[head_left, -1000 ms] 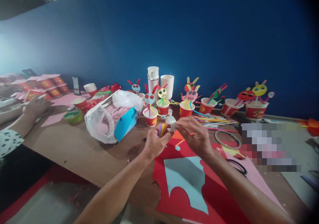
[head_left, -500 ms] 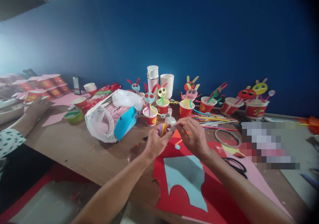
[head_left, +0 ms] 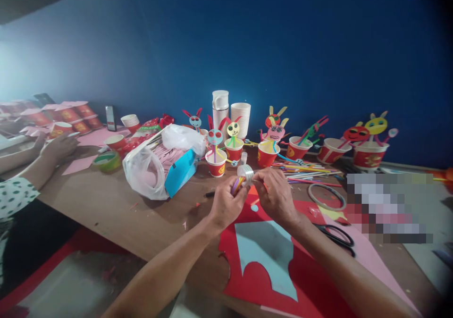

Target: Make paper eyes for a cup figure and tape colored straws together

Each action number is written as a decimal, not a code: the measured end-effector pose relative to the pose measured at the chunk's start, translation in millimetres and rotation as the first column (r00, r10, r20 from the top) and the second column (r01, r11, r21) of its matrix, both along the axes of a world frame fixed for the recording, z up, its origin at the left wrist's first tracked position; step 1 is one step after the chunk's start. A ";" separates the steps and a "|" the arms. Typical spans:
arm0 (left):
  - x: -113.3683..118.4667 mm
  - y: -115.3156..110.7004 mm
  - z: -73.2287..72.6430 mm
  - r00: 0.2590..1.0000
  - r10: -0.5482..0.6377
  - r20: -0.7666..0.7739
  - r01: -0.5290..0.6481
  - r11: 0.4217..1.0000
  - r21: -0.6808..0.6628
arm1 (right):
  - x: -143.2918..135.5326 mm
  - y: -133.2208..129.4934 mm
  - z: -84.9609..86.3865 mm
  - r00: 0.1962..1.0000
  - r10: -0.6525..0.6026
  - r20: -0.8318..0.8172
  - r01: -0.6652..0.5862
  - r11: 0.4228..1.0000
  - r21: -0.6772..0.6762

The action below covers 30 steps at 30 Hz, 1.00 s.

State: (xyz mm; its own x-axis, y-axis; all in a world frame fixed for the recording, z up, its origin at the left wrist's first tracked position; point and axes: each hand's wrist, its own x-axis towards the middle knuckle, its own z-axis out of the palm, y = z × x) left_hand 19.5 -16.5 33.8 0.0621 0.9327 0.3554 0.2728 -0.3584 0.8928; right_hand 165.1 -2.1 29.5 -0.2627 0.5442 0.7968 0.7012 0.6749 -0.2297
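My left hand [head_left: 230, 201] is closed round several coloured strips [head_left: 238, 185], purple, orange and yellow, which may be straws. At its fingertips is a small clear roll of tape [head_left: 245, 171]. My right hand [head_left: 275, 193] is pinched at the roll's right edge; the bit of tape between its fingers is hardly visible. Below both hands a light blue paper sheet [head_left: 264, 247] with curved cut-outs lies on red paper [head_left: 318, 280]. A small blue paper disc [head_left: 254, 208] rests near my right hand. Black-handled scissors [head_left: 338, 237] lie partly behind my right forearm.
Red paper cups [head_left: 216, 163] with paper creature figures line the back. Straws [head_left: 307, 171] and a tape ring [head_left: 326, 196] lie to the right. A plastic bag [head_left: 145, 176] of pink paper stands left. At far left, a co-worker's hand [head_left: 58, 148] is near stacked cups [head_left: 69, 115].
The view has shifted slightly, moving most things a little to the right. In my left hand the strips and tape roll have tilted somewhat. My right fingers stay pinched at the roll.
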 end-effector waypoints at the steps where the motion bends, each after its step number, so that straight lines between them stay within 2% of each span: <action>1: -0.3 -0.1 0.2 1.000 0.000 -0.015 0.000 1.000 0.007 | -0.2 -0.1 -0.4 1.000 0.007 -0.005 -0.007 1.000 0.006; 6: -1.4 -0.2 0.7 0.999 0.000 -0.045 0.000 1.000 -0.007 | -0.7 -0.3 -2.4 0.998 0.048 -0.029 -0.047 0.999 0.016; 12: -2.1 2.6 -1.3 1.000 0.007 -0.018 -0.008 0.998 -0.059 | -3.2 1.8 -6.8 0.996 0.034 -0.085 -0.036 0.999 -0.023; 16: -3.1 4.5 -0.5 0.999 0.012 0.031 -0.010 0.997 -0.081 | -4.0 2.3 -10.6 0.967 0.024 -0.253 -0.057 0.991 -0.123; 20: -3.6 6.0 0.4 0.998 0.033 0.048 -0.027 0.993 -0.115 | -1.0 2.8 -10.3 0.866 -0.010 -0.501 -0.135 0.958 -0.252; 22: -3.4 6.9 0.3 0.997 0.036 0.064 -0.028 0.991 -0.130 | 0.5 3.7 -8.4 0.828 -0.014 -0.560 -0.177 0.942 -0.285; 27: -2.7 7.8 0.2 0.992 -0.022 0.126 0.039 0.991 -0.128 | 0.4 6.7 -5.5 0.887 0.105 -0.449 -0.238 0.938 -0.252; 30: -2.4 7.9 0.5 0.990 -0.033 0.139 0.052 0.990 -0.128 | -0.1 7.7 -7.4 0.920 0.117 -0.375 -0.208 0.954 -0.214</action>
